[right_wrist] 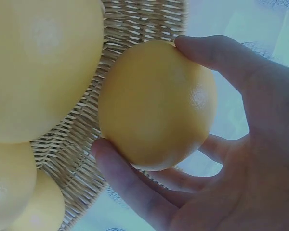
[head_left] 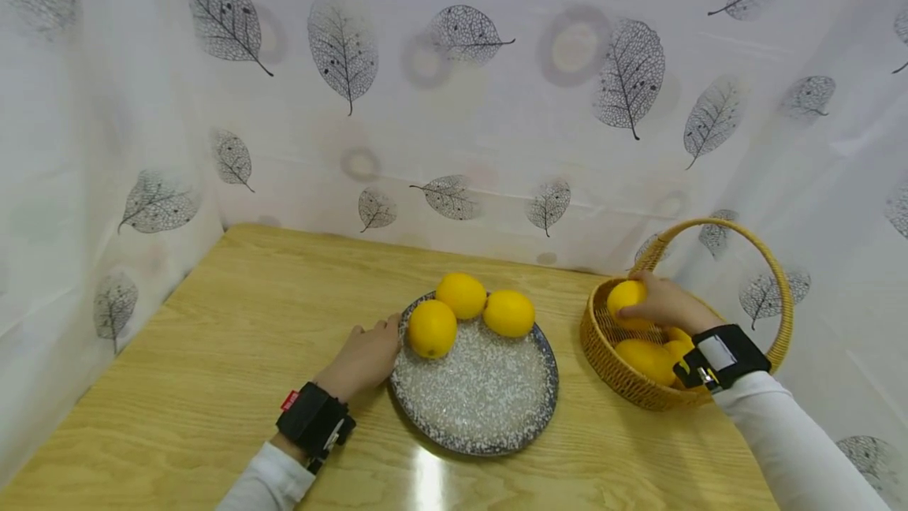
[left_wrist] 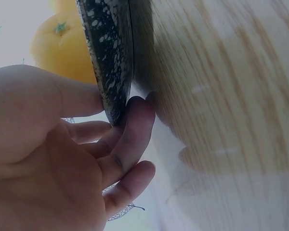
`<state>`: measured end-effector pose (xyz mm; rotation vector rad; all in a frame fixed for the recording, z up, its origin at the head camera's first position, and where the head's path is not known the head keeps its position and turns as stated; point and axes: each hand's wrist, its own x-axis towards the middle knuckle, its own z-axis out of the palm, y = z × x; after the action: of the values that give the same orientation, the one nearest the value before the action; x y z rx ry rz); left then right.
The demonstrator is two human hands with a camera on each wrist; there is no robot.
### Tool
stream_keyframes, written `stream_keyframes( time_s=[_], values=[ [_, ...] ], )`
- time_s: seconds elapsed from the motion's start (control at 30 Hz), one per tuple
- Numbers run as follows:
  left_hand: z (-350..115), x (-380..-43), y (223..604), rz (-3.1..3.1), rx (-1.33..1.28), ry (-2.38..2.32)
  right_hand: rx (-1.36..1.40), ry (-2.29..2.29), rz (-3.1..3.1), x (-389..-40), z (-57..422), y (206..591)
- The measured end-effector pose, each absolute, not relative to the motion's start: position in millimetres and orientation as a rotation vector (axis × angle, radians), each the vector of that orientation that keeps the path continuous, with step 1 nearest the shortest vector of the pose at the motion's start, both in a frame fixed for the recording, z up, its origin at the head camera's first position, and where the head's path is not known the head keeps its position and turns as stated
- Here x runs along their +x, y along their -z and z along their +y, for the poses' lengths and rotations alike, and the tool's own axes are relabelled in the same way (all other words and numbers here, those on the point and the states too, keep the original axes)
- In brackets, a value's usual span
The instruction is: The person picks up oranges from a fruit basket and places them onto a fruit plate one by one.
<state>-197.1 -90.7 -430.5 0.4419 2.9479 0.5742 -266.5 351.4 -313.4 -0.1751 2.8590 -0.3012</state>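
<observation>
My left hand (head_left: 365, 359) grips the left rim of a round speckled grey plate (head_left: 482, 397) with a dark edge. In the left wrist view the thumb lies on the upper side and curled fingers (left_wrist: 135, 127) sit under the rim. Three yellow-orange oranges (head_left: 461, 296) rest along the plate's far left and back. Over at the wicker basket (head_left: 603, 349), my right hand (head_left: 670, 306) holds another orange (right_wrist: 156, 106) between thumb and fingers, at the basket's back part. More yellow fruit (head_left: 647, 359) lies in the basket, partly hidden by the right hand and wrist.
The basket's tall arched handle (head_left: 769, 259) rises over the right forearm. Everything stands on a light wooden table (head_left: 284, 290). A white curtain (head_left: 482, 117) with leaf prints hangs behind the table and along both sides.
</observation>
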Motion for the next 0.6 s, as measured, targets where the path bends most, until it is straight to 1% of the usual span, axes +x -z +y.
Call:
stream_keyframes(
  time_s=[0.6],
  values=[
    [-90.1,-199.8,434.1,2.943,0.426,-0.562,-0.169,0.382,2.973,-242.0,317.0,299.5]
  ],
)
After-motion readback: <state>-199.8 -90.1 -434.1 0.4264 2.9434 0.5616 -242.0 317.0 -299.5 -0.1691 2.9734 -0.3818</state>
